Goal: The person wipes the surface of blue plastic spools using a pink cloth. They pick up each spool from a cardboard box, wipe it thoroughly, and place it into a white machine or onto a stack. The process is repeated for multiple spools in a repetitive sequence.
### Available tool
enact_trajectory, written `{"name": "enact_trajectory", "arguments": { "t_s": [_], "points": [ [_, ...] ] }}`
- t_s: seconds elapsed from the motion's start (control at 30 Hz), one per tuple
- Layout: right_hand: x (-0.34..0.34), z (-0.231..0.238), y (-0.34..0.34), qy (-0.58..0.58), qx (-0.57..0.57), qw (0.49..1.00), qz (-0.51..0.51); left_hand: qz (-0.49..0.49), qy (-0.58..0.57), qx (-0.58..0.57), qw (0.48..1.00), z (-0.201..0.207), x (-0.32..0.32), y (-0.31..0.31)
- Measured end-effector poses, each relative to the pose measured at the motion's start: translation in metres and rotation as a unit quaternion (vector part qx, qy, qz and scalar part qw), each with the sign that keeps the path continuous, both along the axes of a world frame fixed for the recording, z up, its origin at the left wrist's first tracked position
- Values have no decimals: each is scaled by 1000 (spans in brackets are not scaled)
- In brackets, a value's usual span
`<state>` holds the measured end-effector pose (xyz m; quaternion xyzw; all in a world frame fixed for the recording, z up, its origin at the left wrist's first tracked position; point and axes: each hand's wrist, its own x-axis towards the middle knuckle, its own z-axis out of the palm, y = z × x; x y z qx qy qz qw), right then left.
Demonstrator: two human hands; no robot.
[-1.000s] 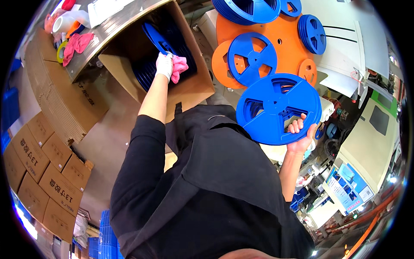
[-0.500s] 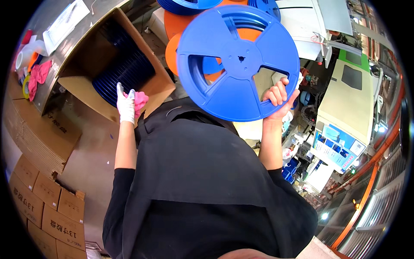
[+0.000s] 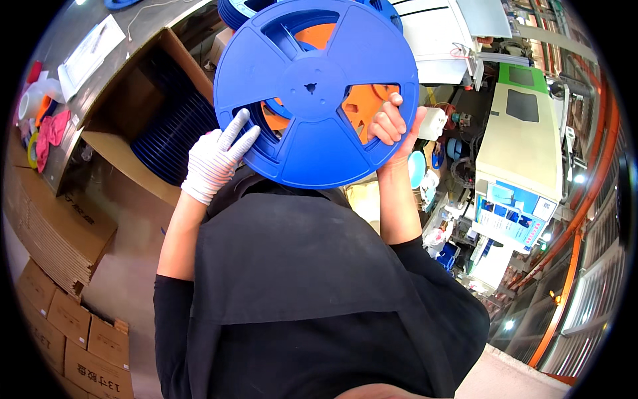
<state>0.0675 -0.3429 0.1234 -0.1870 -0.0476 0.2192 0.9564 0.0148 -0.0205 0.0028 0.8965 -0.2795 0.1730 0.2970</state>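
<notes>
A large blue plastic reel (image 3: 312,156) with wide cut-outs and a small central hole is held up before me, its flat side facing me. My bare right hand (image 3: 393,130) grips its right rim, fingers curled through a cut-out and the thumb outside. On the left side, my left hand (image 3: 214,159), in a white striped glove, closes over the rim with two fingers reaching the left cut-out. Its thumb and palm side are hidden, and no pink cloth shows in it. Orange reels (image 3: 362,110) show behind the blue one.
An open cardboard box (image 3: 119,149) holding several dark blue reels (image 3: 174,136) stands left of me beside a metal table (image 3: 70,139). A pink cloth (image 3: 52,136) hangs at the table's edge. Flattened cardboard (image 3: 66,226) and stacked cartons (image 3: 96,369) lie lower left. A machine (image 3: 515,146) stands right.
My left hand has moved from beside the box to the reel's left rim. The reel has shifted left with my right hand. The pink cloth that was in my left hand is out of sight.
</notes>
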Motion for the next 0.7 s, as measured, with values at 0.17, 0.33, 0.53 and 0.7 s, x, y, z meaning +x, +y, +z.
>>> {"name": "enact_trajectory", "arguments": {
  "t_s": [0.17,0.33,0.53,0.7],
  "points": [
    [-6,5,3,-23,-56,998,-9,2,8,6,1000,-2,-7,4],
    [-9,7,0,-68,-124,990,4,19,-19,10,1000,1,-14,8],
    [3,15,1,-11,-324,944,-58,-32,227,-315,921,-19,-31,7],
    [0,-5,-5,49,-414,906,-72,-29,506,-739,444,19,-40,17]
  ]
}}
